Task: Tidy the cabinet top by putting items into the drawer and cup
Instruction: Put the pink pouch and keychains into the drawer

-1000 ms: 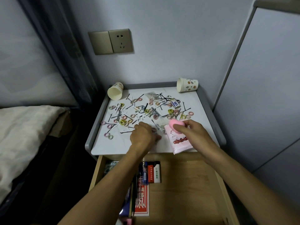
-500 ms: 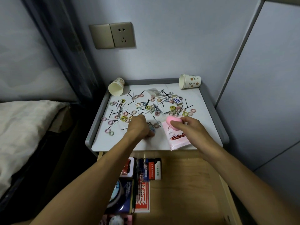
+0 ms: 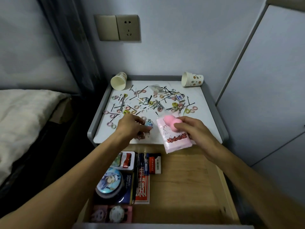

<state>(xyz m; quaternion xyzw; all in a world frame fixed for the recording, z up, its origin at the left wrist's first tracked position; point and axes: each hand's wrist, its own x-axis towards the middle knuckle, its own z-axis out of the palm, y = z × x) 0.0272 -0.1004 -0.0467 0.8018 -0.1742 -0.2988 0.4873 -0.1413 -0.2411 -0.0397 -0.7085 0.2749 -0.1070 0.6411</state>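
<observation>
My right hand (image 3: 196, 133) grips a pink tissue pack (image 3: 175, 141) together with a pink makeup sponge (image 3: 170, 123), over the front edge of the white cabinet top (image 3: 206, 128). My left hand (image 3: 130, 128) pinches a small round light-blue badge (image 3: 148, 124) near the cabinet's front middle. Several small hair ties (image 3: 192, 110) and black hairpins (image 3: 190, 104) lie scattered over the back half. Two paper cups lie on their sides, one at the back left corner (image 3: 118, 80) and one at the back right (image 3: 192, 79). The wooden drawer (image 3: 186, 182) below stands pulled out.
The drawer's left side holds a round blue tin (image 3: 110, 181), a red card box (image 3: 142, 187), a tin case (image 3: 127, 160) and a pink tray (image 3: 113, 214); its right side is bare wood. A bed (image 3: 19, 123) lies left, a grey cupboard (image 3: 267, 90) right, a wall socket (image 3: 127, 28) behind.
Both hands have drawn back toward the cabinet's front edge. The left hand has lifted a small blue badge off the top. The right hand still holds the tissue pack and sponge.
</observation>
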